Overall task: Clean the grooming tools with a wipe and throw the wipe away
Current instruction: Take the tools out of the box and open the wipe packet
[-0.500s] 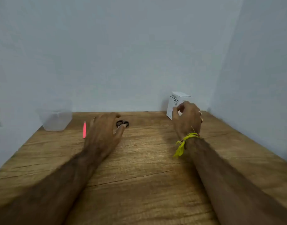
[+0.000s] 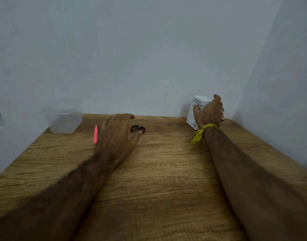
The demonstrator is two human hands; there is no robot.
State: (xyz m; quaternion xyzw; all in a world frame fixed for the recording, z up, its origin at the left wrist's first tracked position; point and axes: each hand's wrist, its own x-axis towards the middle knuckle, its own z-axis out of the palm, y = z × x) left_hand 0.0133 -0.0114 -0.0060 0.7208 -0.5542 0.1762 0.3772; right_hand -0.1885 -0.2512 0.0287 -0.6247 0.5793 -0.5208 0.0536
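Two bare forearms in view, no sleeves, visible hair along both. Left hand (image 2: 117, 132): no rings, bands or other items seen on it; wrist bare. Right hand (image 2: 209, 113): gold-coloured rings (image 2: 222, 114) on two fingers, on the outer side of the hand. Yellow thread wristband (image 2: 204, 129) tied round the right wrist, knotted, with frayed loose ends (image 2: 196, 138) hanging off the inner side. No watch, glove or marking discernible. Fingernails too small to assess.
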